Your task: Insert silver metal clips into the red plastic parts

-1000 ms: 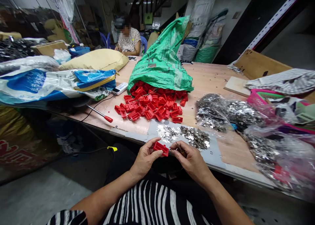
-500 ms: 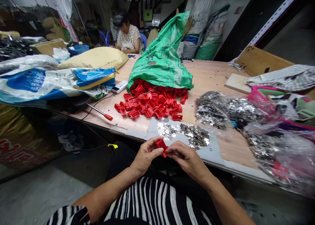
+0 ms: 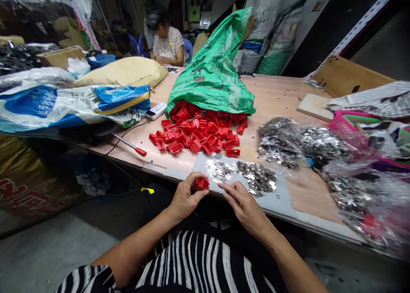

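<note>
My left hand [image 3: 187, 196] pinches a small red plastic housing [image 3: 202, 183] between thumb and fingers, just in front of the table edge. To its right, my right hand [image 3: 240, 199] has thumb and forefinger pressed together, apart from the housing. Something thin and small seems to show at those fingertips, too small to make out. Just beyond the hands, shiny flat metal pieces [image 3: 219, 170] lie on a grey sheet [image 3: 284, 199], beside a darker heap of metal pieces [image 3: 258, 180]. Behind them, a pile of red housings [image 3: 195, 135] spills from a green woven sack [image 3: 211, 86].
Clear bags of metal pieces [image 3: 282, 143] and a pink basket [image 3: 341, 122] stand at the right. A red-tipped metal lever [image 3: 140, 151] juts out at the left, near a blue-and-white sack [image 3: 64, 107]. Across the table sits another person [image 3: 169, 45].
My left hand has moved slightly left and turned the red housing. My right hand has come away from the housing, leaving a gap between them.
</note>
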Demonstrator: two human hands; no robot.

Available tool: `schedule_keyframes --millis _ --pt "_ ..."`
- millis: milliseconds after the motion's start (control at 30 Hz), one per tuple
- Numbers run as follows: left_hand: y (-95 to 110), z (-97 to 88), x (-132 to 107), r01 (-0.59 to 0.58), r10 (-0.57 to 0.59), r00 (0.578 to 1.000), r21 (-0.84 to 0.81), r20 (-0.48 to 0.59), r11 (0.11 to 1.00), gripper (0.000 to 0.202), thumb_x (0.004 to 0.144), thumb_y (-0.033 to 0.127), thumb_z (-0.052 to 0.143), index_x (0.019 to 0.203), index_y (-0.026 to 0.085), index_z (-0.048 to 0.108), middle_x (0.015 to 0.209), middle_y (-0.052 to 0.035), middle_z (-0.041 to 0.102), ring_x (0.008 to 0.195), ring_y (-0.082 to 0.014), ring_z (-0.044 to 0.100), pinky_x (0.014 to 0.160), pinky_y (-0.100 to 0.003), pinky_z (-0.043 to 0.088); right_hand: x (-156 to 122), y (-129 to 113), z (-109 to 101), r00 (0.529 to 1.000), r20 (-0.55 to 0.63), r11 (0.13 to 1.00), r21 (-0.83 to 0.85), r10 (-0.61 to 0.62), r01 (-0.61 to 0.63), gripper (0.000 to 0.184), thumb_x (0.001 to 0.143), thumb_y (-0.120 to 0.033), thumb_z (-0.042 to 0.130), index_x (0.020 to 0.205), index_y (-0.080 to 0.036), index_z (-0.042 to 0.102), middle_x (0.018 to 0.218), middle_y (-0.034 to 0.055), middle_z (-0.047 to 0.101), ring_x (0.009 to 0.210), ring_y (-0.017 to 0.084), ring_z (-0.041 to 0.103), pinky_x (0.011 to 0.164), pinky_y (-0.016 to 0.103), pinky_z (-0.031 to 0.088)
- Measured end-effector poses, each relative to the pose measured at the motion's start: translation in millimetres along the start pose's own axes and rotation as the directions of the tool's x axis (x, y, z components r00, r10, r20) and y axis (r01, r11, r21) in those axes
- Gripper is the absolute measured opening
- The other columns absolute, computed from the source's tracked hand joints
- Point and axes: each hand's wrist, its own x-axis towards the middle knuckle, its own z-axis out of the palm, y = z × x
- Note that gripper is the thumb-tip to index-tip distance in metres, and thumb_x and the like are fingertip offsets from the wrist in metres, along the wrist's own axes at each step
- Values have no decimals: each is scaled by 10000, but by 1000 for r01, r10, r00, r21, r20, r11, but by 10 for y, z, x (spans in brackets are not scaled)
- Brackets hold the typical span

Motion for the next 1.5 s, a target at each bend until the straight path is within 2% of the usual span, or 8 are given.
schedule_keyframes --millis 100,267,467,833,1067,1133,1300,1500 --pt "-58 -64 79 -83 78 997 235 29 968 328 791 155 645 1110 199 580 983 -30 673 861 -148 643 848 -291 502 40 12 63 999 5 999 -30 38 -38 280 926 -245 467 1166 -230 610 893 57 606 828 185 595 764 307 483" --pt "-160 -98 191 -165 125 983 363 131 917 434 776 116 659 1197 186 577 1157 -87 670 1072 -196 624 955 -336 482 144 -13 111 996 15 995 -50 83 -82 153 891 -214 511 991 -224 627 934 37 677 851 188 629 783 311 474" --pt "-146 -131 265 -178 113 976 388 185 904 407 769 140 681 1167 197 611 1078 -64 708 1000 -188 660 906 -321 520 228 0 137 997 36 994 -86 67 -64 153 882 -200 505 957 -225 636 913 27 679 831 176 635 765 297 475" --pt "-164 -104 250 -219 165 972 405 165 888 386 780 159 680 1158 194 616 1041 -65 715 957 -181 674 867 -309 539 229 18 186 998 33 986 -163 49 -43 156 881 -163 494 930 -219 631 892 30 661 818 171 630 741 283 482" --pt "-236 -24 168 -237 220 971 429 90 872 364 798 113 632 1150 201 608 1101 -70 701 1011 -189 662 899 -326 526 171 -173 377 998 -29 900 -431 64 -71 165 904 -162 452 919 -194 614 877 65 631 720 180 627 576 259 449" --pt "-238 -37 166 -219 199 976 422 91 880 355 803 126 633 1149 201 608 1105 -70 699 1007 -188 662 901 -325 523 177 -161 362 998 -20 920 -386 63 -66 169 906 -163 450 923 -196 614 883 65 636 732 183 628 594 266 455" --pt "-233 -94 190 -187 157 982 379 110 906 347 793 179 663 1136 194 615 1076 -64 707 968 -181 668 878 -308 525 246 -34 218 999 -3 994 -92 54 -54 139 890 -183 487 891 -213 623 853 35 659 789 172 622 732 291 472" --pt "-234 -102 195 -162 130 985 362 112 918 347 787 167 663 1131 197 622 1069 -55 710 965 -176 667 879 -298 516 274 -42 186 996 41 991 -110 85 -80 149 869 -172 494 870 -208 639 847 34 658 780 176 610 721 295 458"
